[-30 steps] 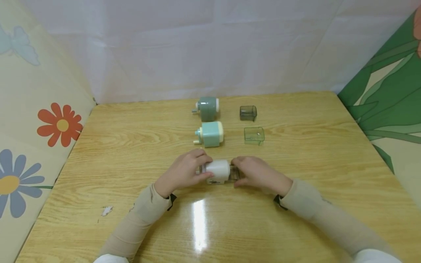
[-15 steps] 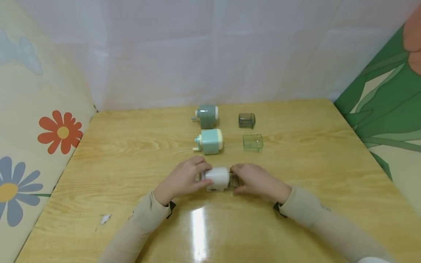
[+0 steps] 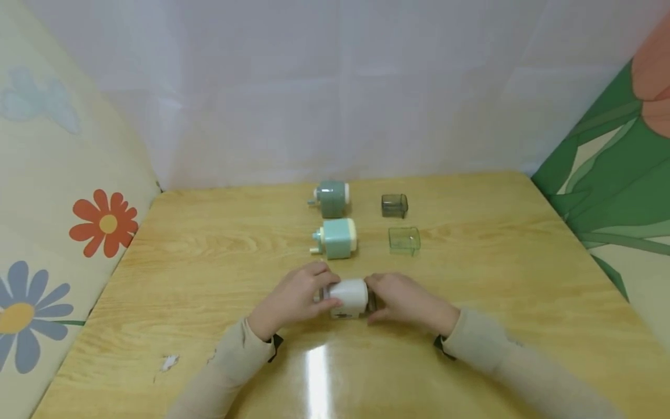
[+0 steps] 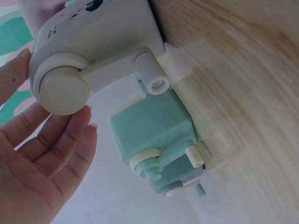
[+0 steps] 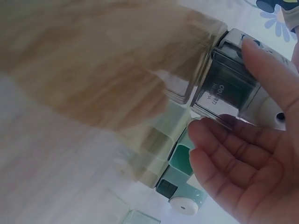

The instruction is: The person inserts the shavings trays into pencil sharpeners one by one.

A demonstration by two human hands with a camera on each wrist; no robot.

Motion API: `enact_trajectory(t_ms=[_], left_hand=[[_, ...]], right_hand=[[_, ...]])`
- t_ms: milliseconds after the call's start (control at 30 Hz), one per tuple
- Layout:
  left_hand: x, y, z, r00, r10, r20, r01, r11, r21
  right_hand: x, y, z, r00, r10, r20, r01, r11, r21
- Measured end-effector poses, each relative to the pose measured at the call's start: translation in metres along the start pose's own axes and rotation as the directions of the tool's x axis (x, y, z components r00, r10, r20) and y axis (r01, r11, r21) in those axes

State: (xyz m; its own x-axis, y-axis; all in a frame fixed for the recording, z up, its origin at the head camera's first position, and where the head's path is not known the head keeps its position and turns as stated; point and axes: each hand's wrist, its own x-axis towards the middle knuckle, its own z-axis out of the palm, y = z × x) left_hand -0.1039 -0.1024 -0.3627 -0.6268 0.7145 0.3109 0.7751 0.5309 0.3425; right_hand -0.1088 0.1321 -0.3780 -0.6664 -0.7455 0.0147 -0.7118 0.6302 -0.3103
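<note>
A white crank pencil sharpener (image 3: 349,298) rests on the table between the two hands. My left hand (image 3: 297,297) grips its crank end, thumb on one side and fingers on the other. White crank handle (image 4: 153,77) and round knob show in the left wrist view. At the opposite end my right hand (image 3: 409,302) pinches a clear smoky shavings drawer (image 5: 219,91). This drawer sits mostly inside the sharpener's opening, with its outer end showing by the fingers. Some of the drawer is hidden behind the right hand in the head view.
Behind stand a mint sharpener (image 3: 337,239) and a dark green sharpener (image 3: 332,199), cranks to the left. To their right lie a clear green drawer (image 3: 404,240) and a smoky drawer (image 3: 395,205). A pale torn patch (image 3: 170,363) marks the wooden table (image 3: 209,233) at left.
My right hand has pushed the smoky drawer leftward, so less of it shows outside the white sharpener. My left hand keeps its grip. The head view has tilted upward.
</note>
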Motion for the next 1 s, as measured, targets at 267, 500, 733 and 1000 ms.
enact_trajectory(t_ms=[267, 500, 733, 1000], left_hand=[[-0.0029, 0.0024, 0.0037, 1.000, -0.023, 0.009, 0.023, 1.000, -0.015], [-0.0019, 0.0018, 0.0023, 1.000, -0.013, -0.008, 0.013, 1.000, 0.001], [-0.0033, 0.0026, 0.0038, 1.000, -0.002, -0.012, 0.002, 1.000, -0.001], [-0.0032, 0.0022, 0.0040, 0.999, 0.011, -0.034, -0.010, 1.000, 0.011]], right_hand=[[-0.0007, -0.0011, 0.0055, 1.000, 0.002, -0.014, -0.002, 1.000, 0.023], [0.0021, 0.0021, 0.0041, 0.999, -0.013, -0.040, 0.015, 0.999, 0.052], [0.0033, 0.0022, 0.0057, 0.999, 0.002, -0.034, 0.002, 0.993, 0.118], [0.0080, 0.0021, 0.0055, 1.000, 0.031, 0.002, -0.031, 0.983, 0.182]])
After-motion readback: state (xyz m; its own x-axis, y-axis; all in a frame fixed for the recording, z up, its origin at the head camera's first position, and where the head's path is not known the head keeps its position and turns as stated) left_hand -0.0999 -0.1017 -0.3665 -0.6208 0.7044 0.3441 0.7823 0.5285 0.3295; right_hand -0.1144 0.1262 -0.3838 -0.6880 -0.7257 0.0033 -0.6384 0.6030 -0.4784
